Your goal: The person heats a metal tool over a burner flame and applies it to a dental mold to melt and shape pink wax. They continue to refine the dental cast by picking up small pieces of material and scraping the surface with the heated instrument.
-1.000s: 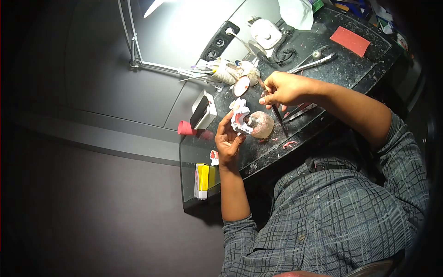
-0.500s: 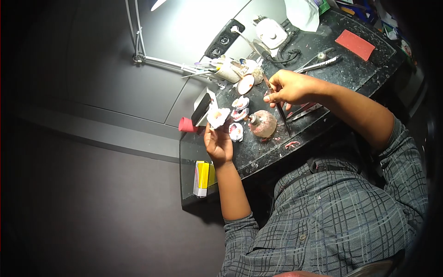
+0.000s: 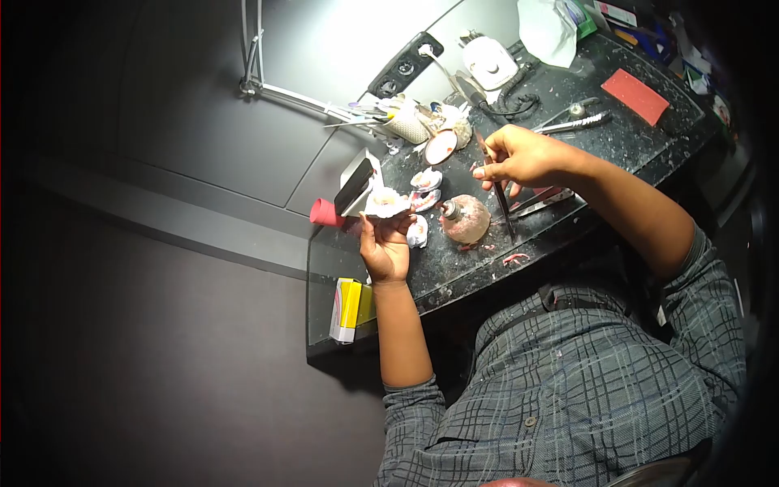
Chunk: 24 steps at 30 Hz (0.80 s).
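My left hand (image 3: 385,252) is closed on a white plaster dental cast (image 3: 385,202), held up over the left part of the bench with its fingers under it. Pinched in my right hand (image 3: 519,160) is a slim dark wax knife (image 3: 503,213), its tip pointing down towards the bench. Between my hands stands a round glass spirit burner (image 3: 465,220) smeared with pink wax, with a metal neck; I cannot make out a flame. More plaster casts (image 3: 425,179) with pink wax lie on the bench behind it. Small pink wax scraps (image 3: 514,259) lie near the front edge.
A red wax sheet (image 3: 635,96) lies at the back right of the black bench (image 3: 568,219). Behind are a tool cup (image 3: 408,127), a round lid (image 3: 441,147) and a white device (image 3: 489,62). A yellow-white box (image 3: 346,310) and red cup (image 3: 323,213) are at left.
My left hand has turned the cast, which now lies flatter, and its fingers have shifted. My right hand keeps the wax knife in nearly the same pose. The whole view has shifted slightly.
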{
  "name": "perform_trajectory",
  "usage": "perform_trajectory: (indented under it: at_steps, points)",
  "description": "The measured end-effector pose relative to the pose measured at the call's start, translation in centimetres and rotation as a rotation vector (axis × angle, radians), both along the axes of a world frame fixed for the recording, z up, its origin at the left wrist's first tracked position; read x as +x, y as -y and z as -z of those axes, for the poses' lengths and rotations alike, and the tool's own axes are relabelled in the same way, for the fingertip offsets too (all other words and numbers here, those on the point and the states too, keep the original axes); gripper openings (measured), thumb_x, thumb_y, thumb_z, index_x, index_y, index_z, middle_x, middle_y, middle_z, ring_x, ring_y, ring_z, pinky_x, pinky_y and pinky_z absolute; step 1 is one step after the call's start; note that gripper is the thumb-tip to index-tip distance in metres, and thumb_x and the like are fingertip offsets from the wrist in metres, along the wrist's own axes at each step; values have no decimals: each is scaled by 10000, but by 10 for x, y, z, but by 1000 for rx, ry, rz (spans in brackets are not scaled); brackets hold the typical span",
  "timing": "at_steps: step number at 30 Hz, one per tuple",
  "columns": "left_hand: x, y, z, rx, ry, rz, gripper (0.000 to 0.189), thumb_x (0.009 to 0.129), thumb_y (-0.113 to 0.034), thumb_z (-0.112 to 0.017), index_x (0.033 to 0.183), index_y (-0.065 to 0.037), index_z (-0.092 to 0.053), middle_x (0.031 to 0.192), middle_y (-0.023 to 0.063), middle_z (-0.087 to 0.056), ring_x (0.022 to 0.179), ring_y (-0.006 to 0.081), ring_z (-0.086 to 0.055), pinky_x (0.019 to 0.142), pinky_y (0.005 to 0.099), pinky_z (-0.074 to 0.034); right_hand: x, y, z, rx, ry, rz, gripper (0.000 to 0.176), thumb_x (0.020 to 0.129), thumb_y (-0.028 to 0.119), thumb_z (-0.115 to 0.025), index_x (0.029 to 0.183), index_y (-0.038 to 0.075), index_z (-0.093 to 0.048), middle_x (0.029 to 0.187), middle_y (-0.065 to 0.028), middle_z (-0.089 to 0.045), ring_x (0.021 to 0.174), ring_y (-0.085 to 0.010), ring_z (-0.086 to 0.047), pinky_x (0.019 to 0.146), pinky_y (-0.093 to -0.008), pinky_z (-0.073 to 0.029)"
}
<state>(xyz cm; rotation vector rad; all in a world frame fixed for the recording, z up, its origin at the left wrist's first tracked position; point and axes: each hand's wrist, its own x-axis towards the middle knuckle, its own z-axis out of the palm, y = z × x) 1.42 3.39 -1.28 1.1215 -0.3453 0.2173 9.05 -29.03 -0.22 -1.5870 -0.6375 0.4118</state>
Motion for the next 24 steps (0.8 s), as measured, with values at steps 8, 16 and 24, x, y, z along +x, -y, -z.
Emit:
perform_trajectory:
  at_steps: [8,16,24]
  points:
    - [-48,42,-17,-137,69,115,621,1015,-460,-489,1382,41,-477,1248,315,-608,1041,448,-661,906,532,-556,-2,9,-10,-17,-5,46,272,944,231,-725,822,22,-600,832,-81,-726,697,-108,-667,539,-275,-567]
    - [-127,82,-45,-96,64,89,844,993,-519,-477,1474,136,-249,1333,365,-486,1086,454,-577,813,547,-497,3,11,-9,-16,-44,30,203,963,196,-692,910,30,-589,887,-106,-726,748,-107,-679,538,-235,-554]
    - [-124,95,-52,-194,-46,234,825,1004,-558,-410,1508,78,-261,1333,346,-509,838,447,-617,586,466,-520,3,14,-9,5,-55,39,186,967,195,-686,923,37,-599,882,-92,-731,722,-95,-670,531,-225,-542]
